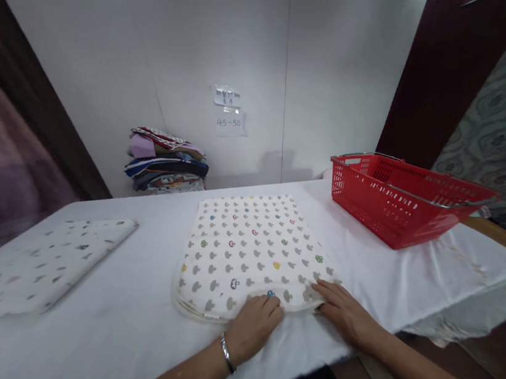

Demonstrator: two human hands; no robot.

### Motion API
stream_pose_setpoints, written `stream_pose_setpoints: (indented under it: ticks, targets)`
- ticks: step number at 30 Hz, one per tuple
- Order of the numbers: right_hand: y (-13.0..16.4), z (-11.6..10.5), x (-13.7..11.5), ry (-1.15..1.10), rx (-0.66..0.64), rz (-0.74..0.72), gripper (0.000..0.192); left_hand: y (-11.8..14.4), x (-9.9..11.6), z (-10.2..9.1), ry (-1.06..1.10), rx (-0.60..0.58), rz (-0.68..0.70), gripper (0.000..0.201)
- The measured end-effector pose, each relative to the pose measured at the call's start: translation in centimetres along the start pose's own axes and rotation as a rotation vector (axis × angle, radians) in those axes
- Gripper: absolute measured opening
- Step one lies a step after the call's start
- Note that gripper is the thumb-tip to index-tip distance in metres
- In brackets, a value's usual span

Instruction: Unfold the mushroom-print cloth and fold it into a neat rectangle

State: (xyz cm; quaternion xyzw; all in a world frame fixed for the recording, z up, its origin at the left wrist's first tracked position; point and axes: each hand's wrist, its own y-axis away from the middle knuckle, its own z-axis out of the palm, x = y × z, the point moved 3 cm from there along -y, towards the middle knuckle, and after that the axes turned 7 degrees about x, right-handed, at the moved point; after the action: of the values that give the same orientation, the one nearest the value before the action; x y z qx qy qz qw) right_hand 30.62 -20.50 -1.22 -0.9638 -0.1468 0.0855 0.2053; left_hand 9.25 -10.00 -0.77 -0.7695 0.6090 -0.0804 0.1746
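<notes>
A folded cream cloth with a grey and coloured mushroom print (252,248) lies flat in the middle of the white-covered table (136,298). My left hand (253,329), with a silver bracelet at the wrist, grips the cloth's near edge, fingers curled over it. My right hand (343,309) lies flat, fingers apart, pressing on the cloth's near right corner.
A second folded patterned cloth (37,267) lies at the table's left. A red plastic basket (401,196) with metal handles stands at the back right. A stack of folded fabrics (166,162) sits against the white wall, below two paper labels (228,112).
</notes>
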Motion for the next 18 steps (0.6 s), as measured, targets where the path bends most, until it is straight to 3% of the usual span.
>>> stream_pose_setpoints:
  ticks: [8, 15, 18]
  targets:
    - [-0.6, -0.5, 0.5, -0.171, -0.072, 0.117, 0.030, 0.0, 0.1, -0.1, -0.027, 0.045, 0.055, 0.008]
    - [-0.7, -0.3, 0.5, -0.123, -0.030, 0.054, 0.027, -0.6, 0.2, 0.5, -0.076, 0.063, -0.029, 0.013]
    - [-0.8, -0.6, 0.2, -0.082, 0.010, 0.029, 0.026, -1.1, 0.7, 0.2, -0.099, 0.067, 0.010, 0.014]
